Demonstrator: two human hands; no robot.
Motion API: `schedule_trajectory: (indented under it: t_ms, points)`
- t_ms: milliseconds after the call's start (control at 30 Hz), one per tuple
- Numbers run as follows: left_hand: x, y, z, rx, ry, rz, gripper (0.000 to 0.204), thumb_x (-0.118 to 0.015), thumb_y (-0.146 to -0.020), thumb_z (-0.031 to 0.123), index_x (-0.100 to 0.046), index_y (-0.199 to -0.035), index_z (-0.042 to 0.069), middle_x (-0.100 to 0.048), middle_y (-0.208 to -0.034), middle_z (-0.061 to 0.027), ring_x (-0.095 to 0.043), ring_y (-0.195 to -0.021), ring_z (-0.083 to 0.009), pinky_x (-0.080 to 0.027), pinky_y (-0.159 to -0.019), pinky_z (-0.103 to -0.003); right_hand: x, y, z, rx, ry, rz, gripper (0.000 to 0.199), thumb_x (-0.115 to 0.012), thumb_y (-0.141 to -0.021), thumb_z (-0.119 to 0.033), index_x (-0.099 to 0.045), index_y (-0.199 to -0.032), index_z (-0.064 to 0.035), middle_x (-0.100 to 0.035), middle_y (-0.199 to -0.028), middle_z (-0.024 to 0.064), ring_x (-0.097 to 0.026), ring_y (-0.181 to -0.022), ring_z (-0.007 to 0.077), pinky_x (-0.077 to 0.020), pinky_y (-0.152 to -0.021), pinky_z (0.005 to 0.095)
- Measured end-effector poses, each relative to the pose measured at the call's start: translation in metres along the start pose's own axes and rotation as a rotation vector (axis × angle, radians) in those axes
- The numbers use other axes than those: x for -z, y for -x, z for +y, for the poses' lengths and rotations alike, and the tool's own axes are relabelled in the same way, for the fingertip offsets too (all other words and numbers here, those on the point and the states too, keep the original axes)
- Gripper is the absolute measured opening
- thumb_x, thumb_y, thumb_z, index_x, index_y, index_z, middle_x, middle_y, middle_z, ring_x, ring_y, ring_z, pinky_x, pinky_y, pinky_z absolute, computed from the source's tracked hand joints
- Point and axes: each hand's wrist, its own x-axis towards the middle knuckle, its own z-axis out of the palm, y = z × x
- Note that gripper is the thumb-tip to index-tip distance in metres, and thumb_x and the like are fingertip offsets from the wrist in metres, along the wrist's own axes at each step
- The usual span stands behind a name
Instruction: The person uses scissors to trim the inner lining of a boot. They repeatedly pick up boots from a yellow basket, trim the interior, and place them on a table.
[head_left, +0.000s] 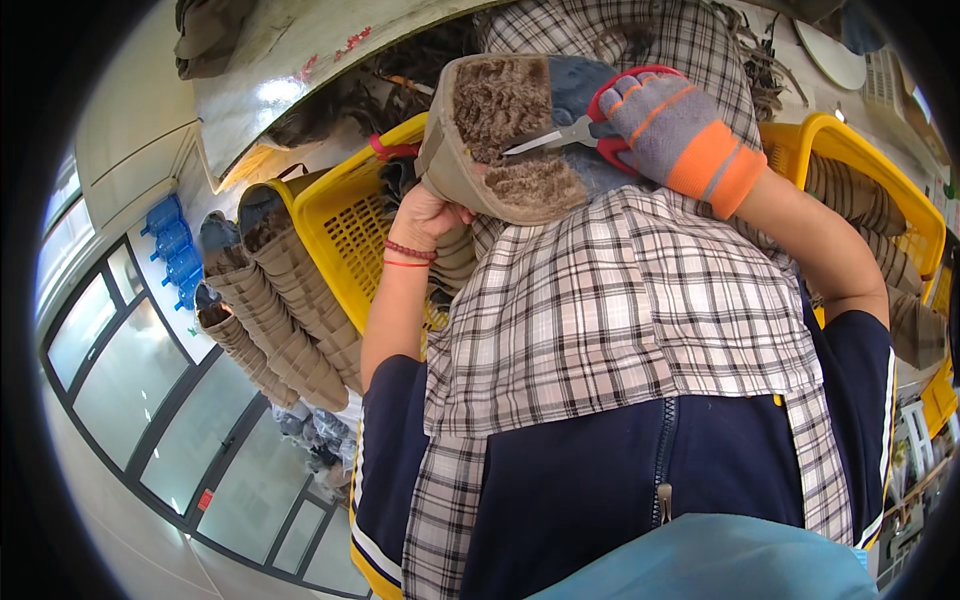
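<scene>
Your left hand (430, 215) grips the fur-lined slipper (505, 140); your gloved right hand (670, 125) holds scissors (565, 135), whose blades could nick lining just beyond your fingers.

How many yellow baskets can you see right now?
2. One yellow basket sits left of the fur-lined shoe piece, beside stacked pieces. The other yellow basket is at the right, behind the gloved right hand. More may be hidden.

both forearms raised; bare left hand (432, 215) curled in a grip, gloved right hand (665, 125) closed.
</scene>
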Motion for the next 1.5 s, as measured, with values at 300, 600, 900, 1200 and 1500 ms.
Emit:
schedule_trajectory:
  t_ms: [300,600,900,1200,1500]
  points:
    - [0.0,-0.008,-0.03,-0.235,0.028,0.138,0.025,-0.068,-0.074,-0.005,-0.061,-0.098,-0.003,-0.062,-0.087,-0.0066,-0.061,-0.079,-0.0151,-0.052,-0.075,-0.027,0.014,-0.019,0.001,0.102,-0.087,-0.124,0.023,-0.064,-0.078,-0.023,-0.064,-0.097,-0.0101,-0.065,-0.089,0.0084,-0.064,-0.083,0.0219,-0.0508,-0.07,0.0336]
    - [-0.015,0.002,-0.029,-0.307,0.082,0.125,0.022,-0.063,-0.077,-0.004,-0.059,-0.098,-0.005,-0.062,-0.086,-0.0123,-0.062,-0.078,-0.0199,-0.054,-0.074,-0.03,0.022,-0.047,-0.015,0.106,0.123,-0.351,0.027,-0.065,-0.077,-0.026,-0.064,-0.1,-0.0122,-0.065,-0.088,0.0074,-0.064,-0.083,0.0229,-0.051,-0.072,0.0346]
    - [-0.012,-0.002,-0.028,-0.309,0.023,0.139,0.022,-0.062,-0.079,-0.002,-0.058,-0.101,-0.004,-0.062,-0.09,-0.0132,-0.063,-0.078,-0.021,-0.054,-0.074,-0.031,0.042,-0.055,-0.022,0.171,0.155,-0.41,0.027,-0.071,-0.07,-0.02,-0.065,-0.094,-0.0103,-0.066,-0.079,0.0063,-0.066,-0.072,0.0209,-0.0529,-0.061,0.0318]
    - [-0.004,-0.009,-0.027,-0.297,0.018,0.133,0.023,-0.062,-0.079,-0.001,-0.058,-0.102,-0.003,-0.062,-0.091,-0.0131,-0.063,-0.078,-0.0207,-0.054,-0.075,-0.032,0.054,-0.063,-0.016,0.104,0.136,-0.517,0.036,-0.073,-0.066,-0.034,-0.065,-0.092,-0.0101,-0.065,-0.084,0.0083,-0.064,-0.079,0.0242,-0.0511,-0.064,0.035]
    - [-0.024,-0.001,-0.028,-0.305,0.01,0.187,0.026,-0.067,-0.074,-0.004,-0.06,-0.098,0.001,-0.061,-0.086,-0.005,-0.059,-0.079,-0.0168,-0.051,-0.074,-0.029,0.046,0.0,0.024,-0.072,-0.027,-0.33,0.036,-0.067,-0.075,-0.037,-0.064,-0.1,-0.0107,-0.066,-0.087,0.0076,-0.064,-0.085,0.0251,-0.0504,-0.074,0.0356]
